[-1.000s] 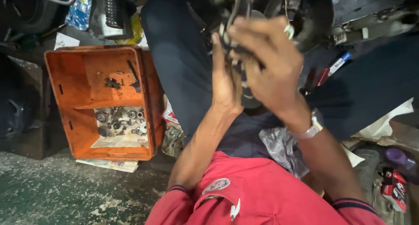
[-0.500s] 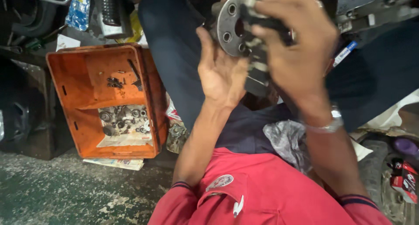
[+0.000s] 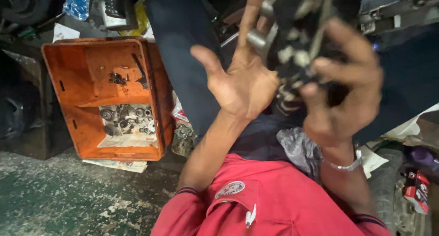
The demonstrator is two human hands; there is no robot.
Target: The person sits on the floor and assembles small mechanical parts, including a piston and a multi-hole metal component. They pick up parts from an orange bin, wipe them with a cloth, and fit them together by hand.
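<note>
My right hand (image 3: 348,101) is raised in front of me, shut on a dark metal machine part (image 3: 297,44) with a round silver flange; the part is blurred by motion. My left hand (image 3: 242,83) is beside it, palm open and facing me, fingers spread. Its fingertips reach up against the silver flange. A metal band (image 3: 344,165) sits on my right wrist. I wear a red shirt (image 3: 274,204) with a pen clipped at the chest.
An orange plastic crate (image 3: 64,87) lies at the left, holding several small gears and bolts (image 3: 125,119) on paper. A person's dark trouser leg (image 3: 183,48) stands between crate and hands. A grey rag (image 3: 299,149) lies on my lap. Below is a rough concrete floor (image 3: 68,195).
My left hand has come off the part and opened, palm toward me. My right hand has shifted the part up and to the right.
</note>
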